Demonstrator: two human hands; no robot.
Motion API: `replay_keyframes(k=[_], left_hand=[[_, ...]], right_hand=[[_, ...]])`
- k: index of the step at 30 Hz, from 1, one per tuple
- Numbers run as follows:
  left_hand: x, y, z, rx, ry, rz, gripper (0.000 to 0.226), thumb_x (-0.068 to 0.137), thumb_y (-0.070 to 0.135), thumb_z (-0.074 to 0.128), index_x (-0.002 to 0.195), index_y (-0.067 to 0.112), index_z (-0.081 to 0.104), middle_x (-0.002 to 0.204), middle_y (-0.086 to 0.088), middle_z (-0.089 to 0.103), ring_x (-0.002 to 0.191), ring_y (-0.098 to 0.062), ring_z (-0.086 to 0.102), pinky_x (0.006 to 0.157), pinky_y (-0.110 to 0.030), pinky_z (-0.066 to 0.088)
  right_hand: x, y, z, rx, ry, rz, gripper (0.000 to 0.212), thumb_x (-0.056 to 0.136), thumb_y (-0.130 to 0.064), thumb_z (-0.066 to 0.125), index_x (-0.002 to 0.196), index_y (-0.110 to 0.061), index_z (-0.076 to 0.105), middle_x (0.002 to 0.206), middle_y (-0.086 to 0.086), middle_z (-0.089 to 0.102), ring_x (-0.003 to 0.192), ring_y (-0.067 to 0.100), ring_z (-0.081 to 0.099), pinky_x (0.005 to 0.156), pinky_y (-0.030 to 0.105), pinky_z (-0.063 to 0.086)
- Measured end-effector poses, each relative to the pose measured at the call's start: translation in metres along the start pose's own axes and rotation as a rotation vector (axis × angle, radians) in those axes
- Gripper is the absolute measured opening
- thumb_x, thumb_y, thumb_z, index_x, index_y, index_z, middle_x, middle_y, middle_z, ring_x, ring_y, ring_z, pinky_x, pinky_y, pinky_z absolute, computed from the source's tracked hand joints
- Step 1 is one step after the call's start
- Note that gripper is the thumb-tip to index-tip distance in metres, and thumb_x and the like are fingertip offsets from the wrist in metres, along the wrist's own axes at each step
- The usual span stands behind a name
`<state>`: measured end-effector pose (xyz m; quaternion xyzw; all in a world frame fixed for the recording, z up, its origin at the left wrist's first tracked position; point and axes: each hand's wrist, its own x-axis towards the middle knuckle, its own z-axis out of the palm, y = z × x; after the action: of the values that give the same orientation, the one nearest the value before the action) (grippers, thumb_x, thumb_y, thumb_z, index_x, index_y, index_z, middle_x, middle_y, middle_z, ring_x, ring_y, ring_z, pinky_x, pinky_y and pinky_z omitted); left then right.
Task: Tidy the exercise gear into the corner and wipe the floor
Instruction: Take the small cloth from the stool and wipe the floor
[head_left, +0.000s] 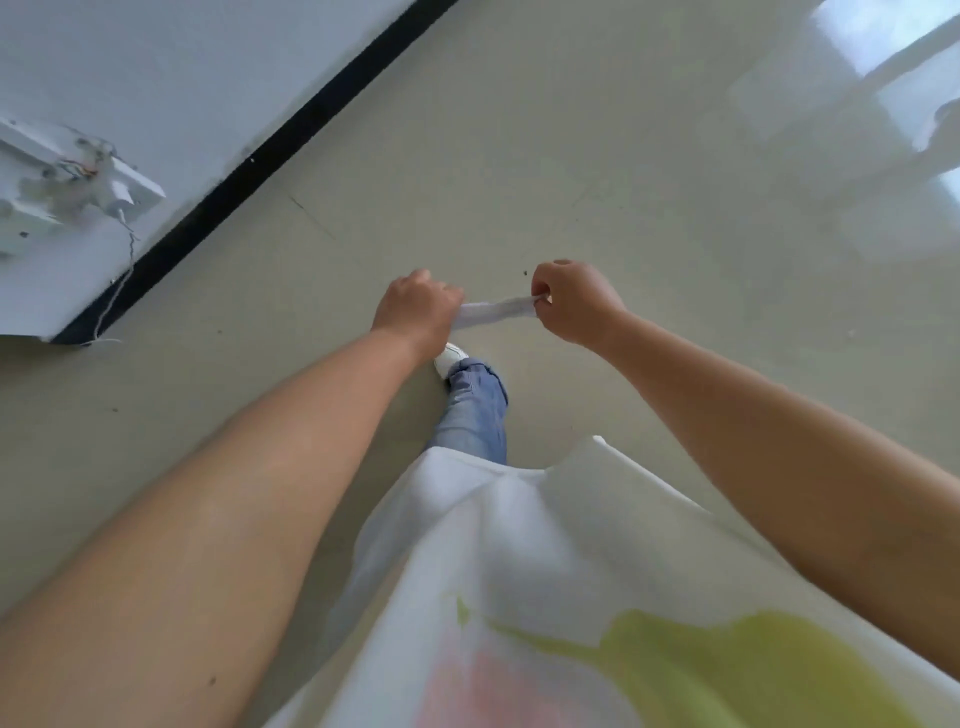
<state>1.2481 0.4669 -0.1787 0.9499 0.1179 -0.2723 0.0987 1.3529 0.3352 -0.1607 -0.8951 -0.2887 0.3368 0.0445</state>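
A small white cloth (493, 312) is stretched between both hands at the middle of the head view, above the pale floor (597, 171). My left hand (415, 306) is closed around its left end. My right hand (571, 301) pinches its right end between thumb and fingers. Both arms reach forward and down. No exercise gear shows in this view.
A white wall (182, 78) with a black baseboard (270, 150) runs diagonally at the upper left. An opened wall box with loose wires (67, 176) hangs there, a thin cord trailing to the floor. My jeans leg and white shoe (452, 358) stand below the hands.
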Motion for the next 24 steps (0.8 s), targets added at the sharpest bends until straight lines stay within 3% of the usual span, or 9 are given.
replay_keyframes(k=[13, 19, 24], left_hand=[[0.116, -0.032, 0.024, -0.483, -0.072, -0.358, 0.03, 0.088, -0.002, 0.044, 0.113, 0.002, 0.059, 0.112, -0.02, 0.062, 0.111, -0.033, 0.051, 0.083, -0.036, 0.042], [0.168, -0.045, 0.064, -0.567, -0.061, -0.504, 0.025, 0.089, -0.002, 0.043, 0.101, -0.001, 0.065, 0.104, -0.019, 0.064, 0.103, -0.033, 0.053, 0.069, -0.031, 0.031], [0.24, -0.055, 0.135, -0.664, -0.154, -0.638, 0.025, 0.087, -0.004, 0.044, 0.102, -0.003, 0.063, 0.101, -0.02, 0.064, 0.096, -0.032, 0.054, 0.07, -0.034, 0.037]], right_hand=[[0.162, 0.006, -0.024, -0.228, -0.313, -0.161, 0.026, 0.091, -0.004, 0.042, 0.112, -0.005, 0.057, 0.116, 0.013, 0.06, 0.106, 0.029, 0.056, 0.074, 0.028, 0.04], [0.245, 0.017, 0.01, -0.361, -0.481, -0.26, 0.028, 0.094, -0.005, 0.038, 0.118, -0.004, 0.052, 0.119, 0.015, 0.059, 0.108, 0.03, 0.056, 0.087, 0.034, 0.046], [0.337, 0.036, 0.068, -0.44, -0.565, -0.357, 0.03, 0.092, -0.003, 0.038, 0.119, -0.007, 0.052, 0.116, 0.016, 0.061, 0.097, 0.029, 0.057, 0.069, 0.027, 0.039]])
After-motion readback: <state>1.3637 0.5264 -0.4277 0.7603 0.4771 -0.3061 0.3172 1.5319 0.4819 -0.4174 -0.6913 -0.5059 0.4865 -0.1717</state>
